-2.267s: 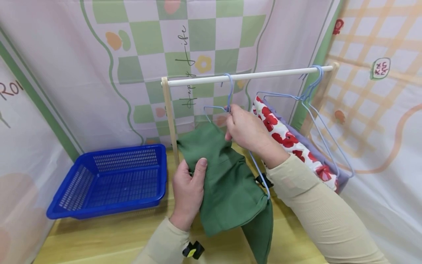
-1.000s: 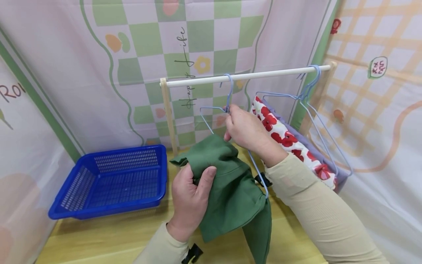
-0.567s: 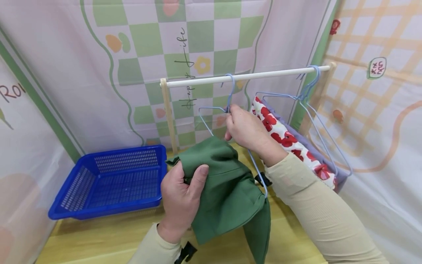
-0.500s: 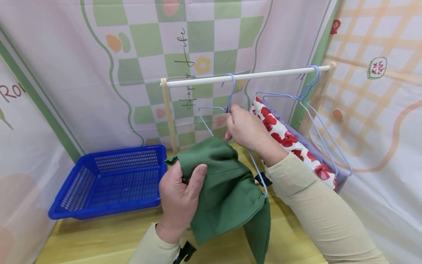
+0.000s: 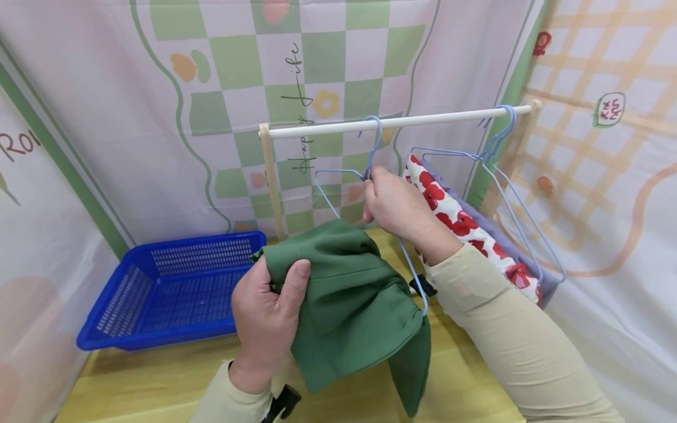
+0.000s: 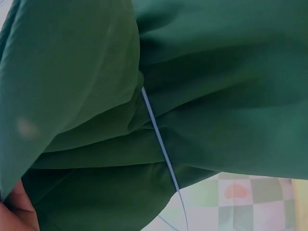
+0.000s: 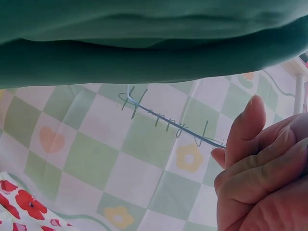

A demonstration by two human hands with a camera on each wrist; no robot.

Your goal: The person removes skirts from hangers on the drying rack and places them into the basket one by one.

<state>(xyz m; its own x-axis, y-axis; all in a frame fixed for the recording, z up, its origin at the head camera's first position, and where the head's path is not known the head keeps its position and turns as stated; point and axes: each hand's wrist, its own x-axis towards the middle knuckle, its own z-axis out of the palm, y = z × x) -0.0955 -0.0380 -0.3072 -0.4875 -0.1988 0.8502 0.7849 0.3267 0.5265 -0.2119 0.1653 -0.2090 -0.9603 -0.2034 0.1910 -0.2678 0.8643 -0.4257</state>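
Note:
A green garment is draped over a light-blue wire hanger, whose hook sits on the white rod. My left hand pinches the garment's left edge, thumb on top, fingers hidden underneath. With my right hand I grip the hanger's neck just below the hook. One pointed flap of the garment hangs below the hanger's near corner. In the left wrist view, the hanger wire runs between folds of the green cloth. Curled fingers of the right hand hold the wire in the right wrist view.
Left of the rack's wooden post stands a blue perforated basket on the wooden table. Two more hangers at the rod's right end carry a red-flowered white cloth and a purple cloth. Patterned curtains enclose the back and sides.
My left hand has moved left and a little down, drawing the garment's edge with it and overlapping the basket. The hanger's hook has shifted slightly right; my right hand stays nearly still.

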